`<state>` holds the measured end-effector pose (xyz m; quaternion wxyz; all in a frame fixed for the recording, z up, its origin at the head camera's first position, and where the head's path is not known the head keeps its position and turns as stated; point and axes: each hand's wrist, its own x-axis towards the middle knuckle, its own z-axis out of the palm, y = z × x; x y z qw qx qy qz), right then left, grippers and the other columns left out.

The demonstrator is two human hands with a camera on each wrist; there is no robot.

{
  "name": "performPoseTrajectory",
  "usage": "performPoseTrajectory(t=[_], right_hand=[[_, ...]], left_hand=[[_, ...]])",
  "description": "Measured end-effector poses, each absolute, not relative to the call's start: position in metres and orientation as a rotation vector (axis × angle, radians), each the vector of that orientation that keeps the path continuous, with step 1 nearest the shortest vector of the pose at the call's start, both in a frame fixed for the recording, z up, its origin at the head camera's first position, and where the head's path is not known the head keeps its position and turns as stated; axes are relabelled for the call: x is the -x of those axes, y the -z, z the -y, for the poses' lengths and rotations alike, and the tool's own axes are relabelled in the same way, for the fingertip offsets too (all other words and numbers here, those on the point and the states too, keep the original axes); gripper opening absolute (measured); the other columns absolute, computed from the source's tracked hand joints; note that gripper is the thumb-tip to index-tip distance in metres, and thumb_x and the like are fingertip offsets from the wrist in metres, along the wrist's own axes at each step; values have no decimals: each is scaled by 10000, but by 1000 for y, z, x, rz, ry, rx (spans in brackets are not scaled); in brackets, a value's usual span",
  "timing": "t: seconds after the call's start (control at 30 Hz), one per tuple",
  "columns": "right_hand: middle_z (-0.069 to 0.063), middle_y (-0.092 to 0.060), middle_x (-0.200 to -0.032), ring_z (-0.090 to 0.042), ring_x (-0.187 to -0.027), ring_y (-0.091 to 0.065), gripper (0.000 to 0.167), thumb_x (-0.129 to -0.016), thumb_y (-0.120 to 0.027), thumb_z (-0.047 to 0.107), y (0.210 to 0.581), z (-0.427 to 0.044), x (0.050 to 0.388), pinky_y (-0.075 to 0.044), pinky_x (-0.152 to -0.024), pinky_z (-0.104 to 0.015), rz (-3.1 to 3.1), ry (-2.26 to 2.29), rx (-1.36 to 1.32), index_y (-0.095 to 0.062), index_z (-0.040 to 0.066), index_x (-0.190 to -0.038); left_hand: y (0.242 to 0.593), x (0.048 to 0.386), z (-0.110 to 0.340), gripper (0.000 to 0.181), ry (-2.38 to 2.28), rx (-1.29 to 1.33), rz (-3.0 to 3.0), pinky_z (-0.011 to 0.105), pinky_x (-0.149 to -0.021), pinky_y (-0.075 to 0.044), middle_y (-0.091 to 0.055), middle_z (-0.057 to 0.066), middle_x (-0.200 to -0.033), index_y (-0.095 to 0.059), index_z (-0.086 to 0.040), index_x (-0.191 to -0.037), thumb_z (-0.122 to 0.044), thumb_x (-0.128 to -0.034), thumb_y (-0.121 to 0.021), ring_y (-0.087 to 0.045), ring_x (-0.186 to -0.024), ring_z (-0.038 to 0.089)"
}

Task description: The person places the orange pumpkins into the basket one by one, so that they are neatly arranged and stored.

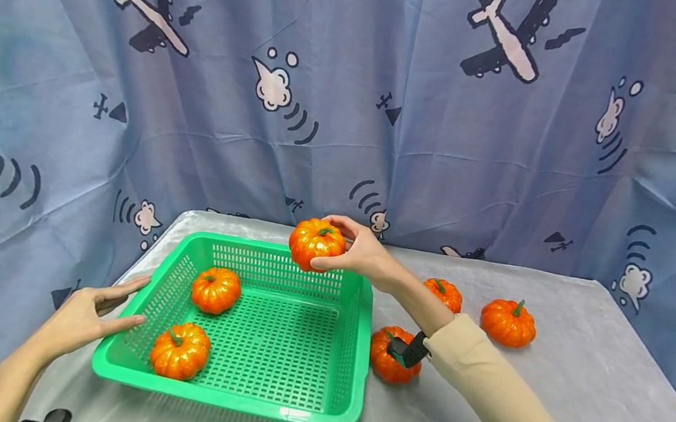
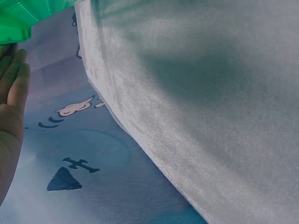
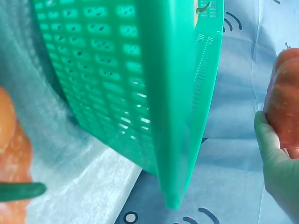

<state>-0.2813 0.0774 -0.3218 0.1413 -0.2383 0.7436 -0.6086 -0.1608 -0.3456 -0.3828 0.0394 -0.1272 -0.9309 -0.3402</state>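
My right hand (image 1: 361,251) grips a small orange pumpkin (image 1: 316,244) with a green stem, held in the air over the far right part of a green plastic basket (image 1: 223,401). In the right wrist view the same pumpkin (image 3: 286,98) sits between thumb and fingers. Two pumpkins lie inside the basket on its left side, one toward the back (image 1: 215,290) and one toward the front (image 1: 181,351). At the basket's left rim is my left hand (image 1: 82,317), fingers extended and spread. The left wrist view has its fingers (image 2: 17,84) close under the green rim.
Right of the basket, several more pumpkins lie on the grey-covered table (image 1: 584,386): one near the basket wall (image 1: 385,361), one partly behind my right forearm (image 1: 444,295), one farther right (image 1: 507,324). A blue curtain (image 1: 353,99) with airplane prints hangs behind the table.
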Motion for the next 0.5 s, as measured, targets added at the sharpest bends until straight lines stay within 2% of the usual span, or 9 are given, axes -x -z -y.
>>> performPoseTrajectory(t=[0.5], right_hand=[[-123, -582, -1210, -266, -1074, -556, 640, -748, -791, 48, 311, -61, 283, -551, -882, -353, -2146, 1757, 747, -488, 78, -1311]], left_hand=[[385, 161, 345, 626, 1090, 410, 2824, 5, -867, -395, -516, 117, -1386, -523, -91, -1388, -280, -840, -759, -506, -1196, 378]])
